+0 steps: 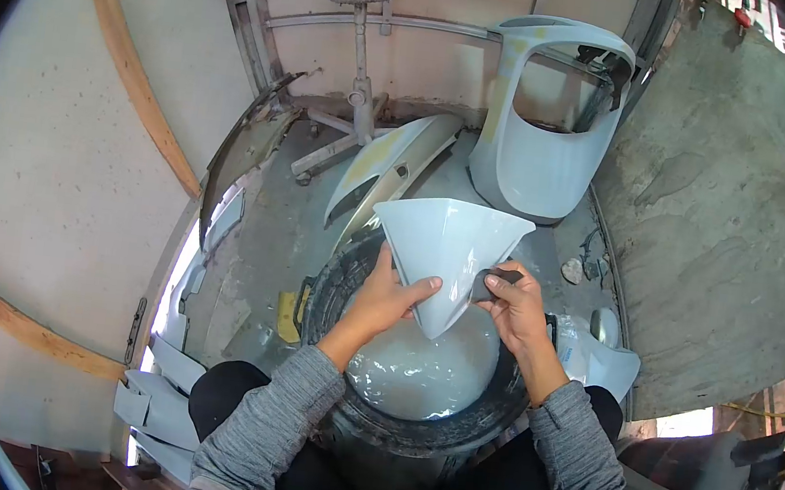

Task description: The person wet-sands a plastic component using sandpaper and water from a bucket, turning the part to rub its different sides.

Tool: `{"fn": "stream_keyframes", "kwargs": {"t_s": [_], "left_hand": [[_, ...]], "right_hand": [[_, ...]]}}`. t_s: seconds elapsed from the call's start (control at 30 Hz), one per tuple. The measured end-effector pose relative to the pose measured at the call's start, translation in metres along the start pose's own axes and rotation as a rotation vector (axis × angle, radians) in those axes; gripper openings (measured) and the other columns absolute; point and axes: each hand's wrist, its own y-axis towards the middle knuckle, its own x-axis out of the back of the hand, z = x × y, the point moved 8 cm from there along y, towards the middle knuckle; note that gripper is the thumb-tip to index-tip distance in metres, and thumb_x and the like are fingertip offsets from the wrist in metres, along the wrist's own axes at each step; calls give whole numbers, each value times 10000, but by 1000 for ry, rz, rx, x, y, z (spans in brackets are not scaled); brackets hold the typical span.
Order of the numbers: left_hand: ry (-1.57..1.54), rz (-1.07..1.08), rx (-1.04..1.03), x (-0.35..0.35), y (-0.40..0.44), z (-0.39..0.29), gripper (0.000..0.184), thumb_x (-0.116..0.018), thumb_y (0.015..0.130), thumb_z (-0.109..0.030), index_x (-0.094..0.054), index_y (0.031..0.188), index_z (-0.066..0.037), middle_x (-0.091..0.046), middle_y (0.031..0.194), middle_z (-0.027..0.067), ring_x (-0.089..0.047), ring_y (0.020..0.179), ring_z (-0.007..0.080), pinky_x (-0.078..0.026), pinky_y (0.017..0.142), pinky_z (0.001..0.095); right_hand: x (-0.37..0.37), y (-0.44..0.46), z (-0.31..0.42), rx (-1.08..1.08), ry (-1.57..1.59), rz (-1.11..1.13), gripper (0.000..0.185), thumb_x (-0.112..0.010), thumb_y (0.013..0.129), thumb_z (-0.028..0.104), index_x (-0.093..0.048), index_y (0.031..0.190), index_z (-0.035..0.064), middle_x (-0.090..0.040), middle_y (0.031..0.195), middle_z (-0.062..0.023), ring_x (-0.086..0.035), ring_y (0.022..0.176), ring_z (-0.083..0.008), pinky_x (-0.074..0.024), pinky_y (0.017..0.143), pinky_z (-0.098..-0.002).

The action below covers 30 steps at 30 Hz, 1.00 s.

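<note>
A glossy white triangular panel [452, 242], its point downward, is held over a black tub [327, 305] of cloudy water [422, 369]. My left hand [389, 293] grips the panel's left edge, with the thumb lying on its front face. At the panel's right edge, my right hand [514, 302] pinches a small dark piece of sandpaper [493, 284] against it. The fingers behind the panel are mostly hidden.
Behind the tub, a large white shell with an opening [542, 165] leans near the wall, beside a curved white-and-yellow panel [392, 167]. A metal stand [360, 106] is farther back. A yellow block [289, 317] lies left of the tub, a plastic bag [574, 348] right.
</note>
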Motion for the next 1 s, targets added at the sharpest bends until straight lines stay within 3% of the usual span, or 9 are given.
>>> {"fn": "stream_keyframes", "kwargs": {"t_s": [0.13,0.2,0.3,0.4,0.53,0.6,0.83,0.9,1.0], "left_hand": [[-22,12,-1,0,1,3,926,-760,864,-357,-193,1546,-89,-639,1189,160,-653,1046,234,-562,738,338],[-25,-9,-21,1,4,5,990,-785,844,-330,-139,1540,-47,-676,1161,171,-676,962,216,-564,630,290],[-4,13,14,0,1,3,908,-755,868,-367,-210,1540,-90,-637,1190,161,-652,1051,238,-564,740,330],[-11,4,-10,1,5,5,945,-775,854,-321,-168,1527,-56,-673,1173,169,-672,994,215,-567,641,295],[-31,8,5,-1,6,9,937,-779,854,-330,-180,1523,-63,-668,1187,167,-672,1021,217,-566,643,295],[-27,6,9,-2,4,8,886,-749,879,-368,-229,1539,-86,-637,1183,153,-650,1044,221,-568,730,316],[-38,12,66,-3,5,15,861,-753,879,-354,-263,1531,-78,-627,1194,156,-640,1059,231,-565,777,349],[-360,-62,-7,-1,19,37,839,-765,875,-303,-287,1511,-36,-619,1225,163,-629,1092,266,-544,882,396],[-469,-202,2,7,44,100,821,-778,865,-252,-305,1478,22,-612,1259,164,-615,1131,294,-506,973,413]], "right_hand": [[-4,-1,2,-4,-17,31,137,-654,909,-38,-608,1017,33,-690,1022,-138,-721,931,-275,-620,827,-516],[-4,-1,2,-5,-17,33,135,-651,908,-41,-605,1012,33,-689,1020,-137,-721,932,-275,-619,833,-516],[-4,-1,2,0,-21,31,140,-651,907,-42,-604,1016,33,-688,1018,-137,-722,928,-276,-622,824,-516],[-4,-1,1,-8,-9,28,174,-657,896,-51,-595,1036,31,-675,1058,-147,-710,946,-268,-622,802,-470],[-2,0,0,-5,-6,20,183,-664,896,-43,-595,1048,31,-679,1069,-149,-714,933,-269,-622,795,-477],[-2,0,0,-5,-4,18,186,-666,896,-40,-595,1053,30,-682,1067,-149,-716,931,-269,-622,790,-477],[-2,0,-3,-50,-69,-8,169,-659,911,-23,-597,1062,21,-690,1043,-142,-717,927,-267,-627,768,-445],[-2,0,-10,-78,-98,-13,169,-655,916,-18,-603,1072,20,-689,1049,-145,-716,919,-266,-628,761,-440],[13,3,-47,-194,-346,-31,199,-646,914,1,-647,1113,16,-691,1016,-119,-715,866,-248,-640,733,-450]]}}
